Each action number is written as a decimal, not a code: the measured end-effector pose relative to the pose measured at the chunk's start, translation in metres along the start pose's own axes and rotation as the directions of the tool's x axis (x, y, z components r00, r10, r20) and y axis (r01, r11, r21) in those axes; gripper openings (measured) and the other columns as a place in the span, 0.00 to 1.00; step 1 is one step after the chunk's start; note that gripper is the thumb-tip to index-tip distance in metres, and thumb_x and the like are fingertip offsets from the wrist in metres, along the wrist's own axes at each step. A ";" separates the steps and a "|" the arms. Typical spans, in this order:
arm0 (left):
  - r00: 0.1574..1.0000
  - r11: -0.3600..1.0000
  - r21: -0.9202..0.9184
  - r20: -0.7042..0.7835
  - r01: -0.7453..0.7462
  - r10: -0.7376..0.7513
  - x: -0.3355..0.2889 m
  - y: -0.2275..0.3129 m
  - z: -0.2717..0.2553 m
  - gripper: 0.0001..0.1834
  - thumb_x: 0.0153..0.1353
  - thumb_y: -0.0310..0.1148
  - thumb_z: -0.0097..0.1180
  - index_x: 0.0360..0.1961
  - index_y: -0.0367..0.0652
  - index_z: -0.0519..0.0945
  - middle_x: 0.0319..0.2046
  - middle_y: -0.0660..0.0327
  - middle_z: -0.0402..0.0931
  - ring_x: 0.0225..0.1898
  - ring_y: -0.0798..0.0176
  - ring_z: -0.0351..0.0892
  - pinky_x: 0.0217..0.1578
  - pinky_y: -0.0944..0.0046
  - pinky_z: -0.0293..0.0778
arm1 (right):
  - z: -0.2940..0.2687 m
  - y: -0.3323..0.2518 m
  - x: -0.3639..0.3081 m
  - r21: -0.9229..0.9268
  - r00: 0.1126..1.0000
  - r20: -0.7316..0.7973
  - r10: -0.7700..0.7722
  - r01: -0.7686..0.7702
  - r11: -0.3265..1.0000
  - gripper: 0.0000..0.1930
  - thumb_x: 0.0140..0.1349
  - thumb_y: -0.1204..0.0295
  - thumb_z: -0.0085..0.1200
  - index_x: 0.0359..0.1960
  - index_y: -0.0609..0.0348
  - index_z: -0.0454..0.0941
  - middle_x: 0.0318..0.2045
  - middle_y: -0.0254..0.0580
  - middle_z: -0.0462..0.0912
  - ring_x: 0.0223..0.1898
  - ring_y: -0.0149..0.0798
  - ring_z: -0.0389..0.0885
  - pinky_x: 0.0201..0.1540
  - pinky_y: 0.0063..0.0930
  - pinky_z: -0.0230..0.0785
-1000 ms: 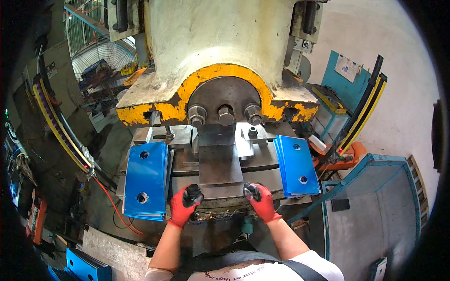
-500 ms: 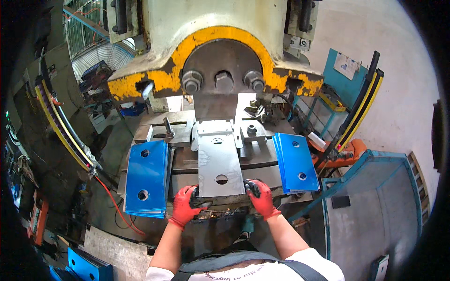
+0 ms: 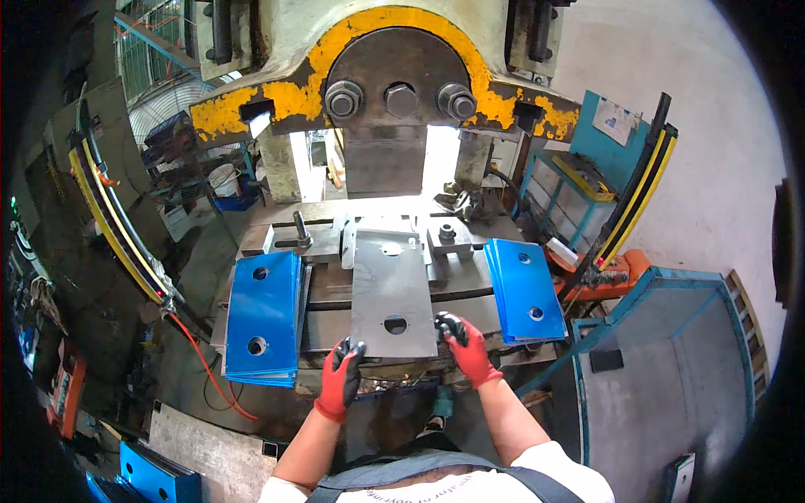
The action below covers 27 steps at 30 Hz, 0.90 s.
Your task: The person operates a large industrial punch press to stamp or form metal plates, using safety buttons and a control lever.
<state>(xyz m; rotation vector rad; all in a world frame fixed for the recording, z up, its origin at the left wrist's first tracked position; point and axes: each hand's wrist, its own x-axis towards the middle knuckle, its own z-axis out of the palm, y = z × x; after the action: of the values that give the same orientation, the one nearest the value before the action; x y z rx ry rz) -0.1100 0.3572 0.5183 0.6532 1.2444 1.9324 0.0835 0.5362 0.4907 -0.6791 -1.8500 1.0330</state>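
Observation:
A grey metal plate [image 3: 392, 289] with two round cutouts lies on the press bed [image 3: 331, 293], its near end toward me. My left hand [image 3: 340, 377], in a red glove with black fingers, is closed at the plate's near left corner. My right hand [image 3: 465, 348], gloved alike, is beside the plate's right edge with thumb and fingers slightly apart. Above the far end is the press ram [image 3: 401, 63], with yellow paint along its arch. A stack of blue plates with holes [image 3: 264, 306] lies on the left; another blue stack [image 3: 528, 289] lies on the right.
Bolted clamp blocks [image 3: 453, 237] flank the plate's far end. Yellow-and-black upright bars [image 3: 637, 197] stand at both sides. A blue-framed bin [image 3: 662, 360] is at right. More blue plates [image 3: 159, 478] lie low at left, near a red hose [image 3: 205, 369].
The press ram has risen, and more light shows behind it. The grey plate has shifted slightly toward me. My left hand has turned upward at its corner; my right has moved slightly away from me.

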 end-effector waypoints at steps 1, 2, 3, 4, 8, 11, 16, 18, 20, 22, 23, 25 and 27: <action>1.000 1.000 0.001 0.002 0.001 -0.001 -0.004 0.001 -0.001 0.11 0.64 0.28 0.52 0.44 0.35 0.77 0.39 0.64 0.78 0.40 0.72 0.74 0.45 0.69 0.69 | 0.000 -0.003 0.000 0.270 0.990 0.007 0.144 -0.141 0.953 0.17 0.58 0.78 0.55 0.51 0.61 0.75 0.46 0.44 0.82 0.48 0.44 0.80 0.54 0.37 0.69; 0.999 0.990 -0.137 0.030 -0.021 0.025 -0.007 0.002 -0.005 0.10 0.62 0.28 0.51 0.43 0.35 0.77 0.39 0.64 0.79 0.40 0.71 0.75 0.45 0.68 0.69 | -0.006 0.014 0.003 0.326 0.997 -0.049 0.064 -0.044 0.945 0.17 0.65 0.71 0.51 0.56 0.61 0.72 0.47 0.41 0.81 0.48 0.40 0.79 0.55 0.33 0.69; 0.997 0.962 -0.268 0.037 -0.049 0.061 -0.013 0.006 -0.013 0.10 0.61 0.27 0.51 0.42 0.35 0.77 0.38 0.63 0.79 0.41 0.69 0.76 0.44 0.67 0.70 | -0.008 0.013 0.007 0.336 0.997 -0.036 0.064 -0.048 0.941 0.17 0.65 0.71 0.51 0.56 0.61 0.72 0.47 0.41 0.81 0.48 0.40 0.79 0.55 0.33 0.69; 0.995 0.985 -0.165 0.080 -0.051 0.065 -0.016 0.013 -0.019 0.11 0.58 0.29 0.51 0.41 0.36 0.77 0.38 0.59 0.79 0.42 0.64 0.78 0.45 0.64 0.72 | -0.016 0.009 0.015 0.680 0.979 0.023 0.201 -0.163 0.715 0.19 0.67 0.65 0.49 0.57 0.60 0.71 0.47 0.42 0.80 0.48 0.40 0.79 0.55 0.33 0.69; 0.980 0.843 -0.527 0.199 0.104 0.003 -0.015 0.007 -0.032 0.14 0.57 0.33 0.51 0.41 0.37 0.77 0.40 0.53 0.80 0.43 0.54 0.80 0.49 0.55 0.75 | -0.047 0.022 0.028 0.937 0.904 0.294 0.310 -0.337 0.095 0.37 0.65 0.40 0.39 0.62 0.59 0.65 0.53 0.48 0.76 0.54 0.48 0.75 0.61 0.44 0.64; 0.940 0.878 -0.447 0.342 0.173 -0.011 -0.008 -0.006 -0.048 0.16 0.60 0.39 0.51 0.41 0.38 0.77 0.41 0.55 0.80 0.46 0.57 0.79 0.51 0.56 0.72 | -0.046 -0.014 0.021 0.886 0.840 0.424 0.339 -0.462 0.036 0.39 0.62 0.43 0.46 0.61 0.68 0.65 0.46 0.49 0.81 0.45 0.40 0.81 0.49 0.38 0.74; 0.974 0.845 -0.500 0.203 0.189 -0.098 -0.007 0.026 -0.013 0.23 0.67 0.50 0.45 0.45 0.40 0.77 0.44 0.58 0.79 0.47 0.59 0.78 0.53 0.57 0.71 | -0.048 -0.006 0.009 0.811 0.862 0.305 0.404 -0.457 0.364 0.29 0.60 0.56 0.56 0.56 0.66 0.72 0.40 0.47 0.82 0.39 0.40 0.81 0.41 0.35 0.76; 0.958 0.787 -0.551 0.214 0.278 -0.189 0.003 0.023 -0.020 0.28 0.69 0.53 0.39 0.52 0.39 0.76 0.48 0.57 0.78 0.48 0.58 0.78 0.54 0.57 0.70 | -0.049 0.000 0.006 0.873 0.877 0.253 0.409 -0.390 0.295 0.26 0.60 0.59 0.55 0.56 0.64 0.73 0.43 0.47 0.81 0.42 0.42 0.81 0.46 0.36 0.75; 0.981 0.918 -0.362 0.163 0.161 -0.108 0.010 0.001 -0.034 0.32 0.69 0.56 0.37 0.55 0.37 0.73 0.49 0.54 0.78 0.48 0.57 0.77 0.51 0.56 0.72 | -0.042 -0.013 0.001 0.893 0.930 0.169 0.325 -0.284 0.349 0.26 0.63 0.59 0.53 0.58 0.64 0.71 0.48 0.47 0.79 0.47 0.42 0.79 0.50 0.37 0.73; 0.976 0.982 -0.118 0.178 0.149 -0.127 0.007 0.000 -0.025 0.33 0.70 0.57 0.35 0.58 0.37 0.71 0.49 0.54 0.78 0.47 0.59 0.77 0.47 0.58 0.73 | -0.031 -0.021 -0.004 0.822 0.946 -0.037 0.322 -0.154 0.548 0.24 0.67 0.61 0.48 0.61 0.62 0.67 0.56 0.45 0.74 0.54 0.41 0.75 0.57 0.37 0.68; 0.974 0.982 -0.117 0.186 0.150 -0.127 0.003 0.003 -0.015 0.33 0.70 0.57 0.35 0.58 0.37 0.71 0.49 0.54 0.78 0.47 0.59 0.77 0.47 0.58 0.73 | -0.026 0.022 -0.010 0.773 0.953 -0.106 0.283 -0.099 0.626 0.24 0.66 0.64 0.50 0.62 0.59 0.67 0.56 0.43 0.74 0.56 0.40 0.74 0.58 0.37 0.68; 0.967 0.994 0.072 0.235 0.082 -0.097 -0.009 0.011 -0.004 0.32 0.70 0.55 0.37 0.58 0.36 0.71 0.48 0.56 0.77 0.47 0.60 0.77 0.47 0.63 0.72 | -0.003 -0.022 -0.024 0.857 0.911 -0.035 0.411 -0.184 0.481 0.22 0.66 0.68 0.50 0.62 0.57 0.67 0.54 0.40 0.76 0.53 0.35 0.75 0.56 0.31 0.69; 0.968 0.993 0.116 0.246 0.012 -0.041 -0.004 -0.009 -0.014 0.28 0.70 0.47 0.44 0.61 0.36 0.68 0.52 0.57 0.74 0.51 0.62 0.74 0.53 0.63 0.69 | 0.005 0.020 -0.044 0.796 0.910 -0.041 0.412 -0.219 0.564 0.22 0.66 0.71 0.50 0.62 0.57 0.68 0.53 0.38 0.76 0.51 0.31 0.76 0.54 0.26 0.69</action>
<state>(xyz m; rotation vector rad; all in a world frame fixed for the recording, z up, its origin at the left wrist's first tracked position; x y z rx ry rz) -0.1148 0.3489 0.5044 0.9028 1.2028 1.7066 0.0996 0.5102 0.4532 -0.5529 -0.9031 1.7674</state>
